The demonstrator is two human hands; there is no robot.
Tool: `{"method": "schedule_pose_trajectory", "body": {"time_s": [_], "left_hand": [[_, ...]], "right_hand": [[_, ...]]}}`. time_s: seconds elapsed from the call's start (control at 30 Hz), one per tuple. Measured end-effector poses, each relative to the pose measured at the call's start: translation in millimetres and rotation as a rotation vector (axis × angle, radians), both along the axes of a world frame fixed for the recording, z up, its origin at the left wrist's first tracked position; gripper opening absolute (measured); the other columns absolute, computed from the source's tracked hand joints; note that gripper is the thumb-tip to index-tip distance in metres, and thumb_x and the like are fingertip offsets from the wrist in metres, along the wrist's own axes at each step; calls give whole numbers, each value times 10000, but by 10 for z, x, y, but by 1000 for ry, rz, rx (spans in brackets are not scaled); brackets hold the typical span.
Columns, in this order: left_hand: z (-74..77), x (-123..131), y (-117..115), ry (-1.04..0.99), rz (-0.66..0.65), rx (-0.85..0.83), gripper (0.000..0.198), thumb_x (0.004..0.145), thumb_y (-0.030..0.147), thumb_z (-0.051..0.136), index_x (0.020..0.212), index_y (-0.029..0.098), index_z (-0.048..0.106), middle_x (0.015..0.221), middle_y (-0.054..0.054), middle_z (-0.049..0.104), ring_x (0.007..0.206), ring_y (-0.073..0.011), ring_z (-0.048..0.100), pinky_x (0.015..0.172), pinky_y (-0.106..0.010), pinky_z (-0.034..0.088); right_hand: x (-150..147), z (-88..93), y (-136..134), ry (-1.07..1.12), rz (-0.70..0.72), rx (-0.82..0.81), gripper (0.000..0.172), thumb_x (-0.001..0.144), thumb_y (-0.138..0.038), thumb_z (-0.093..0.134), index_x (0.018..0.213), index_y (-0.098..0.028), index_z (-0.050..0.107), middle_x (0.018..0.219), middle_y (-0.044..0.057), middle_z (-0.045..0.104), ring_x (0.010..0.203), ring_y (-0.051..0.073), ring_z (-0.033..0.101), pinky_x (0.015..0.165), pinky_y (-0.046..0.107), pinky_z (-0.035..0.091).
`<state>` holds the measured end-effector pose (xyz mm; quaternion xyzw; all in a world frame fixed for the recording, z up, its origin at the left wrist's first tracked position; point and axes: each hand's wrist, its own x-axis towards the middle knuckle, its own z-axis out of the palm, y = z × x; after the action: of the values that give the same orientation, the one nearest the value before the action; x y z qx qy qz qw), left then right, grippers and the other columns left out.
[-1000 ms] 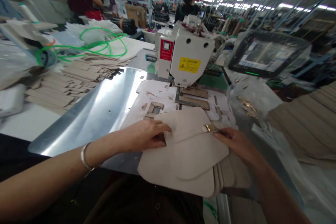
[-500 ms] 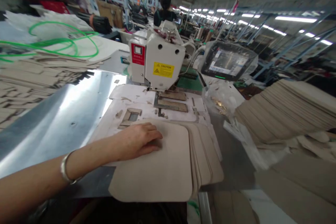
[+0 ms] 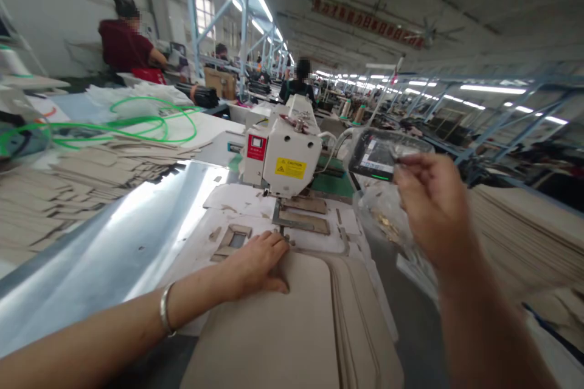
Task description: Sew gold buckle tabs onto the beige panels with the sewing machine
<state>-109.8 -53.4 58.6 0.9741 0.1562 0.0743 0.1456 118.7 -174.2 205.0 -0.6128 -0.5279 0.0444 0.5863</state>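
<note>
Left hand (image 3: 255, 264) palm-down, fingers slightly spread, on the top edge of a stack of beige panels (image 3: 269, 328) at lower center, below a sewing machine (image 3: 285, 161). Right hand (image 3: 433, 206) raised, blurred, fingers narrowly pinched beside a plastic bag (image 3: 381, 216); whether it holds anything cannot be told.

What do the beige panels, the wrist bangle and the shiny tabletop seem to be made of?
The panels look like matte leather or synthetic leather, judging by their soft surface and thick cut edges; the look can't settle which. The bangle looks like polished silvery metal, given its bright sheen. The tabletop seems to be smooth polished sheet metal, given its mirror-like glare.
</note>
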Motion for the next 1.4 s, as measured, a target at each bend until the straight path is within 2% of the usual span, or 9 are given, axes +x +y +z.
{"method": "schedule_pose_trajectory", "body": {"time_s": [0.17,0.27,0.4,0.63,0.83,0.93,1.03,1.17,1.4], "left_hand": [[-6,-3,-12,45,49,36,611,721,539,758,1160,150,589,1190,-131,580,1097,-318,541,952,-442,450],[-35,-13,9,73,80,29,582,710,567,754,1072,137,603,1109,-123,601,1033,-305,558,904,-424,469],[-78,-24,47,38,76,13,544,715,547,761,1040,144,595,1085,-110,601,1015,-292,551,892,-409,461],[-66,-43,108,-46,-25,-74,412,787,525,705,934,163,571,1013,-90,598,978,-271,544,846,-376,439],[-98,-126,33,-169,-298,-26,186,963,324,451,836,190,476,839,-56,606,804,-205,568,757,-313,427],[-100,-94,14,-166,-178,-94,145,955,342,461,927,200,478,842,-42,629,760,-196,607,691,-287,439],[-86,-6,39,-149,-19,-195,332,916,385,553,1168,202,438,978,-60,664,860,-220,661,727,-295,480],[-101,68,59,-125,-45,-159,554,905,398,573,1357,177,342,1138,-121,645,968,-257,665,811,-348,513],[-71,96,120,-123,-137,-98,250,988,344,426,1104,187,581,1015,-62,651,890,-181,658,783,-270,511]], "right_hand": [[-114,573,1394,-538,-205,-25,105,814,-194,625,914,-163,623,867,69,624,925,235,597,858,414,462],[-157,520,1892,-667,-178,-233,90,805,-176,610,873,-145,660,881,96,662,957,267,610,878,429,457],[-211,307,2025,-713,-183,-290,175,851,-230,554,943,-164,687,983,122,676,1043,312,596,934,499,424],[5,-113,1236,-558,-145,118,258,921,-296,490,1120,-200,622,1122,115,628,1122,262,563,973,443,435],[67,-1036,210,119,228,-448,383,816,-452,647,1091,-186,645,1025,100,709,898,234,677,786,378,545],[-125,-1351,-215,444,478,-751,471,790,-451,694,1177,-186,654,1091,103,716,985,263,674,841,385,537],[-187,-1488,-470,706,364,-764,475,785,-477,696,1143,-165,693,1042,114,736,912,285,693,795,392,548],[228,-1474,-623,845,31,-728,561,756,-464,710,1249,-207,641,964,95,755,750,275,714,660,364,562],[687,-1544,-852,786,19,-848,616,753,-499,713,1286,-209,610,958,78,753,726,252,710,657,345,550]]}}
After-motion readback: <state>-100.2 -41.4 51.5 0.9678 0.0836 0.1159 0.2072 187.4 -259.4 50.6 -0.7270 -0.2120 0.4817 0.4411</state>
